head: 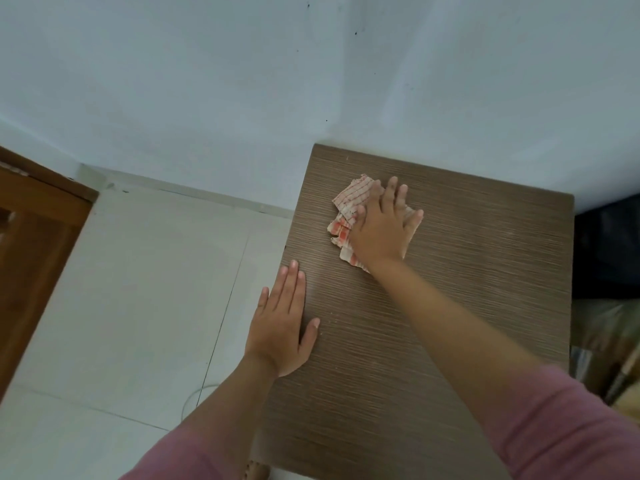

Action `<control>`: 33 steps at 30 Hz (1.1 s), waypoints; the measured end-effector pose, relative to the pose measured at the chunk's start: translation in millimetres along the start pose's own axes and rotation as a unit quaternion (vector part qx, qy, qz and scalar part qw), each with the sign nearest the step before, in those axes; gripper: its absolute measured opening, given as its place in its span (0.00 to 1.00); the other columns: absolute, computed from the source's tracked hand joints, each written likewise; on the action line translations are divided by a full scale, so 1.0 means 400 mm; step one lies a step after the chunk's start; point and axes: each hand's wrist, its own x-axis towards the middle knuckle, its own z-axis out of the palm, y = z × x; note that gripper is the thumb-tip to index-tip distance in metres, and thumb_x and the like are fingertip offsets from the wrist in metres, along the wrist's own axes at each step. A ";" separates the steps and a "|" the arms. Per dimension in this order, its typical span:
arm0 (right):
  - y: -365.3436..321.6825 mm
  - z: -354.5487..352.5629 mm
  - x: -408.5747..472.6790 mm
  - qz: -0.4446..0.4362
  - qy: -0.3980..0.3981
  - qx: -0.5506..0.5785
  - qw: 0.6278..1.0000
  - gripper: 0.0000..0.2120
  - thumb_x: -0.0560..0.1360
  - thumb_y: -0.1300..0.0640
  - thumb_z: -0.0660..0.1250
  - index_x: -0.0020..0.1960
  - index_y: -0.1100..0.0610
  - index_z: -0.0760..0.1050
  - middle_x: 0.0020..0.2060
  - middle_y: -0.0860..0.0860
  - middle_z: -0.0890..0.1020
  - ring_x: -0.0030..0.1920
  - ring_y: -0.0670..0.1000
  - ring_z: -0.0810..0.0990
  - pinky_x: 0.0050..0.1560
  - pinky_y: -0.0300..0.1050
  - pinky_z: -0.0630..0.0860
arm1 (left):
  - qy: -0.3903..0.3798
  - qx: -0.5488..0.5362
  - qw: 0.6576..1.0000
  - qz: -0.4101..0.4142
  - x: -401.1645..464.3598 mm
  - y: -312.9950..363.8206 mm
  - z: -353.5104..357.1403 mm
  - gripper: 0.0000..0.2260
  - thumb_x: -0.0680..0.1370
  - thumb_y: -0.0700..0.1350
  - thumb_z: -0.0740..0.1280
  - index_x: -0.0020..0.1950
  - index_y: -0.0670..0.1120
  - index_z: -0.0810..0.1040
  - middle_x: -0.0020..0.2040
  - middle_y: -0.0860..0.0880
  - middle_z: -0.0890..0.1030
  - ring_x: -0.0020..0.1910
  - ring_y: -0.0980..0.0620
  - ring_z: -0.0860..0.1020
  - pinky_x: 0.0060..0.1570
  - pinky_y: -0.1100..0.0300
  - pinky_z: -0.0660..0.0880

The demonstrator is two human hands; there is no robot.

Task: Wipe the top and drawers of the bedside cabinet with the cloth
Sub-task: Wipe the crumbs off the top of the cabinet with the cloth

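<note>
The bedside cabinet's brown wood-grain top fills the right half of the view; its drawers are hidden below. A crumpled white cloth with orange-red checks lies on the far-left part of the top. My right hand presses flat on the cloth, fingers spread and pointing toward the wall. My left hand lies flat on the cabinet's left edge, fingers together, holding nothing.
A pale blue wall stands right behind the cabinet. White floor tiles lie to the left, with a thin white cable near the cabinet. A brown wooden door is at far left. Dark clutter sits to the right.
</note>
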 end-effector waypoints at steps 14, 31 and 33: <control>-0.061 0.038 0.001 0.074 0.052 0.066 0.994 0.25 0.81 0.47 0.47 0.76 0.47 0.47 0.77 0.50 0.43 0.75 0.51 0.37 0.68 0.57 0.29 | 0.001 0.002 1.000 -0.005 0.000 0.000 0.004 0.33 0.77 0.57 0.50 0.77 0.43 0.46 0.78 0.47 0.45 0.76 0.51 0.41 0.71 0.49 0.46; 0.026 0.083 -0.189 -0.181 0.099 0.113 0.972 0.14 0.78 0.51 0.60 0.61 0.51 0.77 0.66 0.49 0.74 0.71 0.52 0.65 0.69 0.62 0.44 | 0.027 -0.043 0.999 0.012 0.015 -0.016 0.006 0.29 0.78 0.52 0.47 0.76 0.43 0.45 0.77 0.48 0.42 0.76 0.54 0.38 0.71 0.50 0.39; 0.034 0.088 -0.218 -0.203 0.083 0.072 0.973 0.17 0.78 0.49 0.56 0.64 0.49 0.74 0.68 0.49 0.71 0.72 0.52 0.63 0.69 0.63 0.44 | 0.046 -0.057 0.997 0.018 0.019 -0.019 0.011 0.28 0.78 0.50 0.47 0.76 0.42 0.48 0.77 0.48 0.44 0.76 0.53 0.40 0.71 0.49 0.40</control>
